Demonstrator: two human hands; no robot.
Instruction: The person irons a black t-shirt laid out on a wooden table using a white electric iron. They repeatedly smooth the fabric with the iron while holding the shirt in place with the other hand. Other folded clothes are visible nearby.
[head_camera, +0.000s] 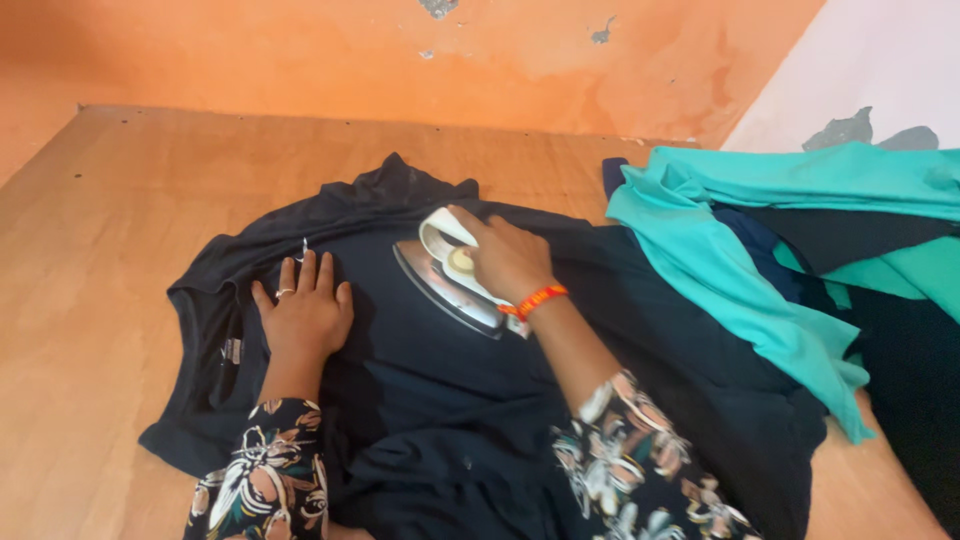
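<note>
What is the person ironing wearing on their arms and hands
Both forearms are covered by dark sleeves printed with cream and rust flowers. The left hand wears a ring on one finger. The right hand has an orange-red band around its wrist. No gloves.

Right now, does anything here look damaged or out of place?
The orange wall has chipped patches of paint near the top, and the white wall is chipped too. The teal clothes lie in a loose heap. Otherwise nothing stands out.
</note>
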